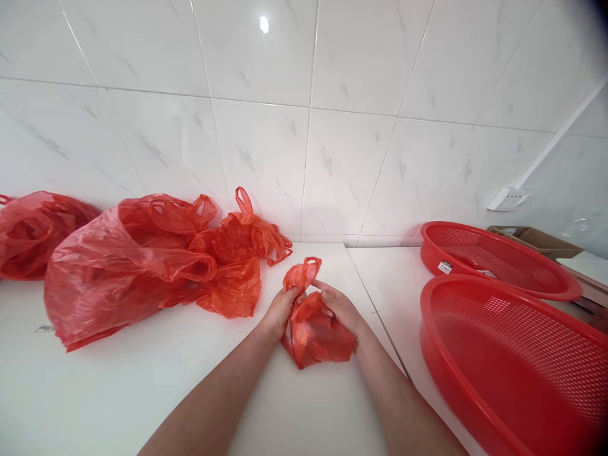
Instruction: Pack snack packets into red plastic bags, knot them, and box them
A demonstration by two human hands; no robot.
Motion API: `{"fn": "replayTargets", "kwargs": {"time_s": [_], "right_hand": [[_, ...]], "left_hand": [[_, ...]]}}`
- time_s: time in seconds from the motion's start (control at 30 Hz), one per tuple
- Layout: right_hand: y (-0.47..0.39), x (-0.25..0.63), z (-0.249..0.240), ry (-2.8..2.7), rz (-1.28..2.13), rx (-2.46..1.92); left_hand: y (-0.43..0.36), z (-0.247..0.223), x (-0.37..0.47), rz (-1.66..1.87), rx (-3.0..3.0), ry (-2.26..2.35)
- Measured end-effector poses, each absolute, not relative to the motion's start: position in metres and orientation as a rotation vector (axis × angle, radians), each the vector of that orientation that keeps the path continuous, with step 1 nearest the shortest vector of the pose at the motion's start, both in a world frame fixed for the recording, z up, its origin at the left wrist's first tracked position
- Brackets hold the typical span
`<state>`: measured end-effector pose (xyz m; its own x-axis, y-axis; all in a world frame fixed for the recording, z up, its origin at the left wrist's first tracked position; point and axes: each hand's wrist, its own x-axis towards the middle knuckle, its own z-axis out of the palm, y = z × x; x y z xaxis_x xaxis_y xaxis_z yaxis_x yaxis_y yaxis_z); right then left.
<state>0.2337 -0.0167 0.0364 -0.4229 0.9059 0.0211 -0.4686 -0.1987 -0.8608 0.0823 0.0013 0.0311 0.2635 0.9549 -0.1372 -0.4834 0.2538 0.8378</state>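
A small red plastic bag (319, 335) is between my two hands, just above or on the white table. Its gathered neck and a handle loop stick up past my fingers. My left hand (283, 310) is closed round the left side of the neck. On the right side, my right hand (341, 309) grips the bag's film, its index finger reaching toward the neck. Something darker shows dimly through the bag; I cannot make out what. To the left of my hands lies a heap of crumpled red plastic bags (137, 266).
Another red bag bundle (38, 234) sits at the far left. Two red plastic baskets with perforated walls stand at right, a near basket (441, 354) and a far basket (430, 250). Behind them are a cardboard box (536, 237) and a socket (509, 199) by the tiled wall (266, 164).
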Motion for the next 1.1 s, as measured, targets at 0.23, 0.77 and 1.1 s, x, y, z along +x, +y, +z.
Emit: {"fn": "replayTargets", "kwargs": {"time_s": [0.23,0.77,1.1], "right_hand": [[-0.012,0.232,0.036,-1.253,1.649,-0.847],[-0.014,0.228,0.029,-1.140,1.561,-0.898],[-0.020,0.231,0.040,-1.012,1.754,-0.680]], "left_hand": [[-0.009,0.045,0.093,0.877,0.968,0.681],[-0.011,0.040,0.092,1.094,1.128,0.693],[-0.002,0.033,0.084,1.093,1.020,0.719]]}}
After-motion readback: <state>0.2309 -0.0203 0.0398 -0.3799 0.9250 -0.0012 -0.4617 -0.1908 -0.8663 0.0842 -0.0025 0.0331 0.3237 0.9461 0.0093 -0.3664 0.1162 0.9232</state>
